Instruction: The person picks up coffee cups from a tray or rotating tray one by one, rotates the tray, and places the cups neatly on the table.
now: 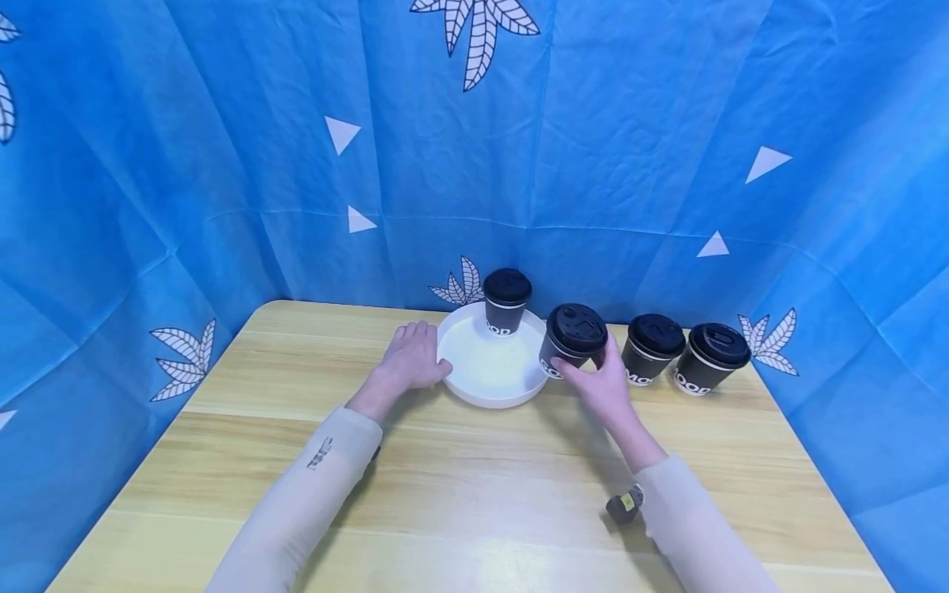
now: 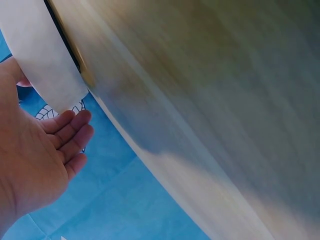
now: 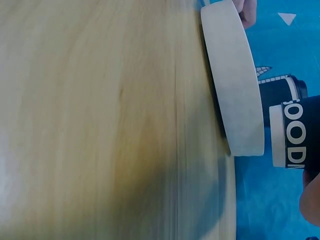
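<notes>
My right hand grips a black paper coffee cup with a dark lid and white lettering, thumb on its near side. The cup is lifted, overlapping the right rim of a round white tray in the head view. At the tray's left side my left hand holds the rim. Its fingers bend toward the tray's wall in the left wrist view, the thumb partly hidden behind it. Another lidded cup stands upright on the tray, toward the back.
Two similar lidded cups, a nearer-in one and an outer one, stand on the table to the right of my right hand. A blue patterned cloth hangs behind the wooden table and at its sides.
</notes>
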`<state>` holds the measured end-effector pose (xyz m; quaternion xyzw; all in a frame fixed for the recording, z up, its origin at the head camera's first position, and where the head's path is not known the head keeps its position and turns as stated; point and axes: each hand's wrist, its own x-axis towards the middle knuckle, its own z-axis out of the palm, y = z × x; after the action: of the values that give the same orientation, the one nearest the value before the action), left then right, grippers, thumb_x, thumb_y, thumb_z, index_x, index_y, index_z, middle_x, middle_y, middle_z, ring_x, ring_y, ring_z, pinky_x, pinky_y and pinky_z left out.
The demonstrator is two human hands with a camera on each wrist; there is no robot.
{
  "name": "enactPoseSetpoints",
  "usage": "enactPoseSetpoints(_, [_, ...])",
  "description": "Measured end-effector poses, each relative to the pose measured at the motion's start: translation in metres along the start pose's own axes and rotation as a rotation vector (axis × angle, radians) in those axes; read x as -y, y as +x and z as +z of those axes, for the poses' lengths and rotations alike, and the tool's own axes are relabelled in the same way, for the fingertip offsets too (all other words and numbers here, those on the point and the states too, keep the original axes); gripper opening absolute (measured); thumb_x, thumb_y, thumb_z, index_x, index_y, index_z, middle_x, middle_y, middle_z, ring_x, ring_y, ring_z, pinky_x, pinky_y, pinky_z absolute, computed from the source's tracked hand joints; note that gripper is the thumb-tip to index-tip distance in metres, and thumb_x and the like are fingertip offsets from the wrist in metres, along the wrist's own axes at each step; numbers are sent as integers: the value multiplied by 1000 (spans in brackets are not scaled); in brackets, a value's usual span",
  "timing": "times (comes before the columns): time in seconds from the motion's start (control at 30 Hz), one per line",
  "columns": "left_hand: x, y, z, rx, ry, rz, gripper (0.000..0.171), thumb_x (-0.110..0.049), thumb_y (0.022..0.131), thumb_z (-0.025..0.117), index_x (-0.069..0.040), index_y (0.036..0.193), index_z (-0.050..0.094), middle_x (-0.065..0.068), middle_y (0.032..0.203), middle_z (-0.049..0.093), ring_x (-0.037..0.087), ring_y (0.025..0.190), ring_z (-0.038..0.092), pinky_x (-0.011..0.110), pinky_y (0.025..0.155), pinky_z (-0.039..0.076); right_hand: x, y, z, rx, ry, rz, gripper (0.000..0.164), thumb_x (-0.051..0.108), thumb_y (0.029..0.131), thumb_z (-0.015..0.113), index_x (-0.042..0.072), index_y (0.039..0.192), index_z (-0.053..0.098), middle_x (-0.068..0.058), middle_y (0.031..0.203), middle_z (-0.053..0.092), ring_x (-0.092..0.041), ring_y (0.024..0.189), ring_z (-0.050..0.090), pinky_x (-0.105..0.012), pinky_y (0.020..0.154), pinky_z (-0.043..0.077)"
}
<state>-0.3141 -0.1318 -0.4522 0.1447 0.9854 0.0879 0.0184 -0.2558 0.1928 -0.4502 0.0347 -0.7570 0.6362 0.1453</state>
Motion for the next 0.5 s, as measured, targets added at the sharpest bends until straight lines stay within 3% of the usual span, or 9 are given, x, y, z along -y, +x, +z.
enactPoseSetpoints(0.2, [0,0,-1,0,7,6,70,-45,90,63,7,135,48,16,118,52,33,113,45,48,108,35,27,-12,-4,0,-12,8,77,-2,82,82,-3,149,43,-19,144,52,-32,136,51,-42,120,33])
enactPoseSetpoints(0.4, [1,1,0,4,23,7,69,-45,90,62,7,133,49,15,114,51,32,110,44,47,105,36,0,-7,-12,-21,4,-7,78,2,82,85,3,148,44,-12,141,56,-24,134,53,-37,119,35])
enactPoseSetpoints(0.5, [1,1,0,7,26,7,70,-46,91,62,7,134,48,15,115,51,33,111,44,47,106,35,-3,-8,-16,-28,2,-20,77,3,81,86,2,146,45,-10,137,58,-22,131,55,-35,117,36])
